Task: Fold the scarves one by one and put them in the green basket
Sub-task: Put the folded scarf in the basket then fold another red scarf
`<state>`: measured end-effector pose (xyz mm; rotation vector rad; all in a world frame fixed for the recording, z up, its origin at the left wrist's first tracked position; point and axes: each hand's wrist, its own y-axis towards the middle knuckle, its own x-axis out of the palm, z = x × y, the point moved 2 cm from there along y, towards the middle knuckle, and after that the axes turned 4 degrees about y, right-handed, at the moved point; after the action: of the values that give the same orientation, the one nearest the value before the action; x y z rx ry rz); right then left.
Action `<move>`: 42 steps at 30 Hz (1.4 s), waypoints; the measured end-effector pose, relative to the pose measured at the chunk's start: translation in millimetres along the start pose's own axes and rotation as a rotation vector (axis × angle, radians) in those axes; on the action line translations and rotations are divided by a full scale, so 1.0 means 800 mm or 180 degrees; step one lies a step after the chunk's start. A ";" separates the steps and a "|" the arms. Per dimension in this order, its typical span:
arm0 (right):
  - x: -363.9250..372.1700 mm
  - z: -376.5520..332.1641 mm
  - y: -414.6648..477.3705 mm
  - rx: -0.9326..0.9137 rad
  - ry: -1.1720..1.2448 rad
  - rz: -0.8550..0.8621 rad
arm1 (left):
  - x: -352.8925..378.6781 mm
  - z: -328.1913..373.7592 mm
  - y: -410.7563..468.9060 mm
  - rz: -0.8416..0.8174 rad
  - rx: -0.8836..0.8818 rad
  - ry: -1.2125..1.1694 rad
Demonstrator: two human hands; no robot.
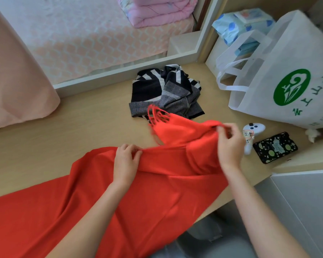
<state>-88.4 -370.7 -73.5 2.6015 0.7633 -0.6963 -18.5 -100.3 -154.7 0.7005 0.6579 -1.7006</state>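
Wooden desk beside bed. Red scarf draped across desk; left hand and right hand pinch top edge. Risk: trailing length slides off, misaligning fold. Green basket unseen.

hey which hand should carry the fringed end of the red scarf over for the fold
Probably the right hand: it pinches the red scarf beside its fringe; the left hand grips mid-length.

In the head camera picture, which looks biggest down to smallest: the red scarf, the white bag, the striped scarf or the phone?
1. red scarf, though it is nearest the camera, which makes it look bigger
2. white bag
3. striped scarf
4. phone
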 end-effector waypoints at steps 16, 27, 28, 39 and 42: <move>-0.040 0.121 -0.172 0.0546 -0.1079 -0.0447 | -0.008 0.031 0.039 0.0133 -0.1307 -0.1139; -0.034 0.130 -0.112 0.1486 -0.0755 -0.0011 | 0.064 0.099 0.049 -0.0657 0.0938 0.1021; -0.031 0.128 -0.110 0.1443 -0.0616 -0.0086 | 0.074 0.100 0.052 -0.0724 0.0943 0.1041; -0.128 0.174 -0.133 0.1880 0.0204 0.0972 | 0.068 0.116 0.083 -0.0244 0.0048 -0.0557; -0.123 0.166 -0.145 0.1537 -0.0371 0.0716 | 0.077 0.132 0.072 -0.0670 0.0614 -0.0515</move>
<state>-274.8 -377.5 -150.5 2.9697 0.2810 -1.0569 12.9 -229.9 -133.6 0.6360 0.4706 -2.0115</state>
